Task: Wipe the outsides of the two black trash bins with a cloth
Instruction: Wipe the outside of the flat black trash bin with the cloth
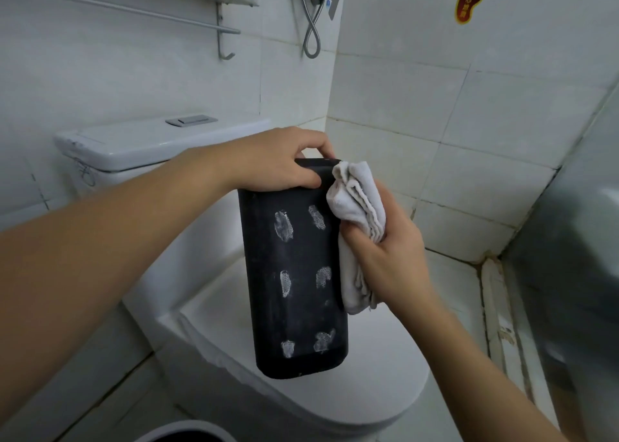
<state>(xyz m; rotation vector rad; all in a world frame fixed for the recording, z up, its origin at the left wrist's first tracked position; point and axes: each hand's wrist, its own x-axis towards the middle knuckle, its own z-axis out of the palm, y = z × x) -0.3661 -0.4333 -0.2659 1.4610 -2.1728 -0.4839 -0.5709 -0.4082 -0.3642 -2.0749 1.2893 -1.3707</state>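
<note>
now bin (294, 284) rim under left fingers (303, 180), cloth (360, 213) alongside

- Two arms are showing, both bare from the picture's edge to the wrist (no sleeve is reaching into view).
- The left hand (278, 163) and right hand (388, 260) are wearing nothing.

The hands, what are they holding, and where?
Left hand grips the black bin by its top rim. Right hand holds the bunched cloth against the bin's side.
</note>
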